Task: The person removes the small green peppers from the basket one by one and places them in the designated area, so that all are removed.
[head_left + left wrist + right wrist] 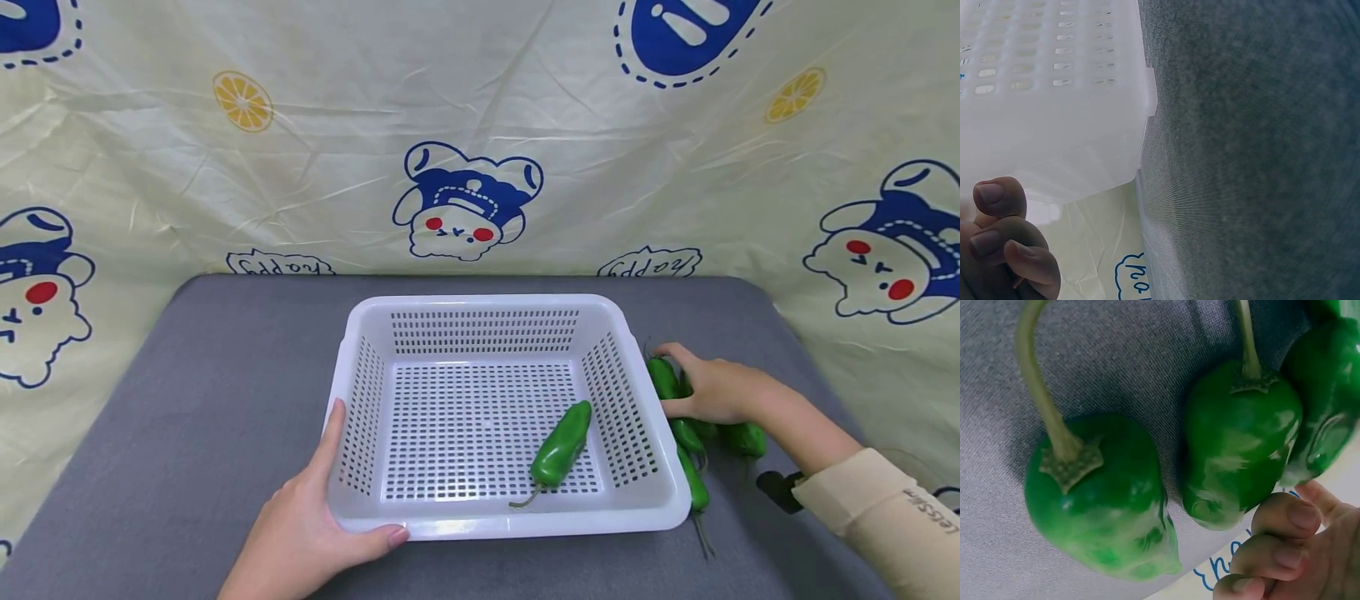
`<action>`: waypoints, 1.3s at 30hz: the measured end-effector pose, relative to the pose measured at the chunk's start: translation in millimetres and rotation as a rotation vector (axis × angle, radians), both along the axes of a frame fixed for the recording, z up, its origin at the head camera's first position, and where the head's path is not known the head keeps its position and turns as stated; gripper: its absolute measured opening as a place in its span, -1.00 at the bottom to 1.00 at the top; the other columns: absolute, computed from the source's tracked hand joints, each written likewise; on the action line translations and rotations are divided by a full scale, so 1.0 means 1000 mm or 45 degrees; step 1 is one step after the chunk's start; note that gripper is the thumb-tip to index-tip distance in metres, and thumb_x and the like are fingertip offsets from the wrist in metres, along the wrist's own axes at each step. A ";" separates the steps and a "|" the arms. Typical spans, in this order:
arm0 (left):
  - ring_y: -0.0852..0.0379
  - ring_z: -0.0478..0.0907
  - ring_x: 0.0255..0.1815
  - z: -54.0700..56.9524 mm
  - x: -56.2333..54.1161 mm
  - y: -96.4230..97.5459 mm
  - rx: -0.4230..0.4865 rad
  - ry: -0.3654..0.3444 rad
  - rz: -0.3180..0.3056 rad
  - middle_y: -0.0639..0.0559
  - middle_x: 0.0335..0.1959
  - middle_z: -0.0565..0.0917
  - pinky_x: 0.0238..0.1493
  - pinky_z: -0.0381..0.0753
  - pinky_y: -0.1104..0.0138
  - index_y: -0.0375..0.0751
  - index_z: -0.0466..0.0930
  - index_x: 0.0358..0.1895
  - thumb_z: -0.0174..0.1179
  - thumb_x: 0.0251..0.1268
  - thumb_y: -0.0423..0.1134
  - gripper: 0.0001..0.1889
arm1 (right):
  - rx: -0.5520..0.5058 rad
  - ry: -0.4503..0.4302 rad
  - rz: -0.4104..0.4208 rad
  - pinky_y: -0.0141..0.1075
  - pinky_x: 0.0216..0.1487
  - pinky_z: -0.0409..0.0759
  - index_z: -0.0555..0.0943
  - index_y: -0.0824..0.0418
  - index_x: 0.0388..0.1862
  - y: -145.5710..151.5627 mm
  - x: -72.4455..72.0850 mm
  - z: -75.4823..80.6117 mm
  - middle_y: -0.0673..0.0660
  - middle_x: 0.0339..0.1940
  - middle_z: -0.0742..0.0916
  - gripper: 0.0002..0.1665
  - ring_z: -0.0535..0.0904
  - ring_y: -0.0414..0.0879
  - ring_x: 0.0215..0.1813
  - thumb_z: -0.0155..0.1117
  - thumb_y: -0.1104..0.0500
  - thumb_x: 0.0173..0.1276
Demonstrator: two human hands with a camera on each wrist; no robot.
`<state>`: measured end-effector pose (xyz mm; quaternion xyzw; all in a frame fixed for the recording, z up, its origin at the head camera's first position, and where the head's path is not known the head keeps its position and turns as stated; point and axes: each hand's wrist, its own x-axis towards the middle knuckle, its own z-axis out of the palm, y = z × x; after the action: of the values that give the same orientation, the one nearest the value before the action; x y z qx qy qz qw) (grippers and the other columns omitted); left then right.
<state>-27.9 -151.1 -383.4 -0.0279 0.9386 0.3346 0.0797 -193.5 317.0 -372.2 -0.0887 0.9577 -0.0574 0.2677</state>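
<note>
A white plastic basket (487, 525) with slotted walls stands on the grey table, one green pepper (558, 446) lying inside toward its right. My left hand (303, 508) grips the basket's near-left corner, thumb over the front rim and index finger along the left rim; in the left wrist view its other fingers (1029, 250) curl beside the wall. Just outside the right wall, my right hand (716, 387) holds a green pepper (663, 377) between thumb and index finger. In the right wrist view, curled fingertips lie beside another stemmed pepper (1241, 444).
More green peppers lie close together under and near my right hand, one (693, 483) against the basket's right side and another (742, 439) farther right. A dark object (780, 490) shows by the right sleeve. A printed cloth (480, 100) hangs behind the grey table (225, 400).
</note>
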 end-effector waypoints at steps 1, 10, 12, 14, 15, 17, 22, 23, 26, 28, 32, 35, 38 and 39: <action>-0.02 0.59 0.07 0.000 0.000 0.000 0.000 -0.001 -0.005 -0.18 0.39 0.47 -0.05 0.53 0.06 0.40 -0.46 0.57 0.46 -0.40 0.51 0.48 | -0.002 0.001 -0.006 -0.01 -0.29 0.48 0.03 0.14 0.53 0.000 0.000 0.000 0.46 -0.01 0.67 0.33 0.64 0.15 -0.16 0.18 -0.65 0.04; -0.03 0.58 0.07 0.001 0.000 0.000 -0.002 0.002 -0.009 -0.21 0.39 0.47 -0.04 0.53 0.04 0.38 -0.47 0.58 0.48 -0.39 0.49 0.49 | -0.105 0.144 -0.032 -0.06 -0.39 0.51 0.07 0.17 0.52 0.000 0.003 0.014 0.45 -0.04 0.70 0.23 0.68 0.19 -0.20 0.11 -0.60 0.17; -0.03 0.58 0.07 0.001 0.000 0.000 -0.001 -0.001 -0.002 -0.21 0.38 0.47 -0.03 0.53 0.04 0.40 -0.47 0.57 0.48 -0.40 0.49 0.49 | -0.138 0.164 -0.042 -0.13 -0.47 0.45 0.06 0.17 0.52 -0.003 0.003 0.021 0.29 -0.30 0.71 0.20 0.61 0.07 -0.38 0.11 -0.58 0.20; -0.03 0.58 0.08 0.001 0.001 0.000 0.002 -0.008 0.006 -0.21 0.39 0.47 -0.03 0.53 0.04 0.42 -0.47 0.57 0.47 -0.41 0.51 0.48 | -0.164 0.175 -0.056 -0.19 -0.53 0.37 0.05 0.15 0.53 -0.007 0.003 0.030 0.12 -0.52 0.60 0.18 0.47 -0.05 -0.53 0.11 -0.57 0.22; -0.03 0.58 0.08 0.001 0.001 0.000 0.003 -0.013 0.011 -0.20 0.39 0.46 -0.03 0.53 0.04 0.43 -0.47 0.57 0.46 -0.41 0.52 0.48 | -0.176 0.180 -0.066 -0.22 -0.55 0.31 0.05 0.14 0.53 -0.009 0.003 0.034 0.05 -0.60 0.52 0.18 0.38 -0.10 -0.57 0.11 -0.56 0.22; -0.03 0.58 0.07 0.001 0.001 0.000 0.004 -0.019 0.015 -0.20 0.39 0.46 -0.02 0.53 0.04 0.45 -0.47 0.56 0.45 -0.42 0.53 0.48 | -0.197 0.201 -0.073 -0.24 -0.56 0.29 0.04 0.14 0.53 -0.014 0.003 0.042 0.03 -0.64 0.47 0.15 0.31 -0.12 -0.60 0.10 -0.54 0.25; -0.01 0.58 0.05 0.000 0.000 0.000 0.003 -0.021 0.009 -0.19 0.38 0.47 -0.04 0.53 0.06 0.45 -0.47 0.56 0.45 -0.42 0.54 0.48 | -0.243 0.281 -0.061 -0.24 -0.57 0.31 0.07 0.14 0.54 -0.023 0.001 0.063 0.03 -0.66 0.46 -0.01 0.32 -0.11 -0.63 0.07 -0.41 0.39; -0.01 0.58 0.05 0.000 0.000 0.000 0.003 -0.014 0.004 -0.20 0.38 0.47 -0.04 0.53 0.06 0.43 -0.47 0.56 0.46 -0.41 0.53 0.48 | -0.250 0.298 -0.064 -0.24 -0.58 0.31 0.08 0.13 0.54 -0.025 0.000 0.067 0.03 -0.67 0.45 -0.04 0.31 -0.11 -0.64 0.06 -0.40 0.41; -0.02 0.58 0.06 0.000 0.000 0.000 0.000 -0.001 -0.008 -0.20 0.39 0.47 -0.05 0.53 0.06 0.40 -0.47 0.57 0.46 -0.40 0.52 0.49 | -0.264 0.338 -0.084 -0.23 -0.58 0.31 0.08 0.10 0.55 -0.034 -0.001 0.079 0.05 -0.66 0.46 -0.05 0.32 -0.09 -0.64 0.04 -0.40 0.41; -0.02 0.58 0.06 0.001 0.000 0.000 -0.002 0.001 -0.012 -0.20 0.39 0.47 -0.05 0.53 0.05 0.38 -0.47 0.58 0.46 -0.40 0.51 0.49 | -0.280 0.347 -0.083 -0.22 -0.56 0.34 0.07 0.10 0.56 -0.041 0.000 0.085 0.07 -0.61 0.49 -0.02 0.37 -0.07 -0.60 0.06 -0.42 0.39; -0.02 0.58 0.07 0.003 0.000 0.000 -0.002 -0.014 -0.006 -0.20 0.39 0.46 -0.05 0.53 0.05 0.39 -0.47 0.57 0.45 -0.41 0.53 0.49 | -0.310 0.345 -0.040 -0.21 -0.51 0.39 0.06 0.10 0.57 -0.058 0.003 0.095 0.10 -0.48 0.57 0.01 0.44 -0.05 -0.51 0.08 -0.43 0.37; -0.02 0.58 0.07 0.003 0.001 0.000 0.003 -0.018 0.005 -0.19 0.39 0.47 -0.04 0.53 0.05 0.42 -0.46 0.57 0.45 -0.42 0.54 0.48 | -0.322 0.344 -0.009 -0.21 -0.49 0.39 0.08 0.07 0.56 -0.070 0.007 0.098 0.09 -0.43 0.59 0.01 0.46 -0.06 -0.48 0.10 -0.43 0.35; -0.02 0.58 0.06 0.003 0.002 0.000 0.010 -0.013 0.013 -0.19 0.38 0.48 -0.04 0.53 0.05 0.43 -0.45 0.57 0.45 -0.43 0.53 0.48 | -0.332 0.346 0.020 -0.21 -0.50 0.38 0.10 0.04 0.55 -0.084 0.011 0.099 0.08 -0.43 0.58 0.01 0.46 -0.08 -0.48 0.13 -0.45 0.32; -0.01 0.58 0.06 0.003 0.002 0.000 0.011 -0.014 0.019 -0.18 0.38 0.48 -0.03 0.53 0.05 0.45 -0.45 0.56 0.45 -0.43 0.54 0.48 | -0.336 0.345 0.030 -0.22 -0.50 0.38 0.11 0.04 0.55 -0.088 0.012 0.100 0.08 -0.43 0.59 0.01 0.46 -0.08 -0.48 0.14 -0.45 0.32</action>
<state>-25.9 -150.7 -380.4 -0.0362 0.9365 0.3390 0.0824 -181.3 228.5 -272.6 -0.1411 0.9680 -0.1668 0.1230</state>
